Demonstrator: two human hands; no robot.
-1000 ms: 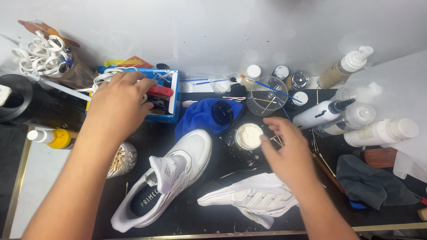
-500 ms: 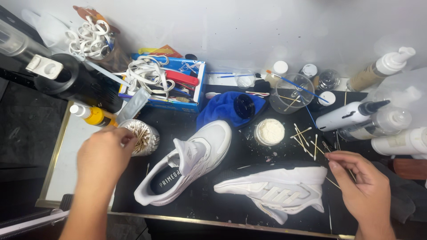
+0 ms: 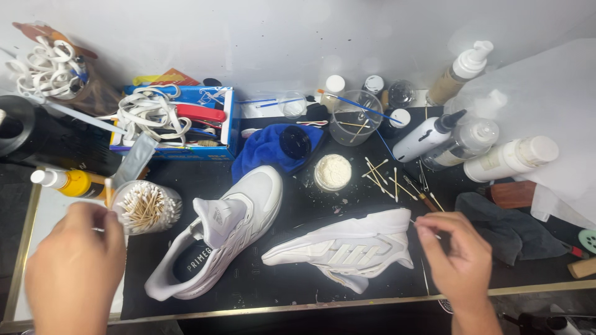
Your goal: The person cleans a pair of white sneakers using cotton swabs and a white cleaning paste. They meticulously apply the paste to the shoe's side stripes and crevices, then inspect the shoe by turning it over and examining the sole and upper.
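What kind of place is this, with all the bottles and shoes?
Most likely a shoe cleaning or repair bench. Two white sneakers lie on a black mat, ringed by squeeze and spray bottles, a tub of cotton swabs and a box of white laces.

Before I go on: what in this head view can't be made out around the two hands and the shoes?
- Left hand: its back hides the fingertips; whether they hold a swab from the cotton swab jar is unclear.
- Right hand: pinches something thin, too small to identify.
- Tipped shoe: its far side is hidden.
- Upright shoe: its sole is hidden.
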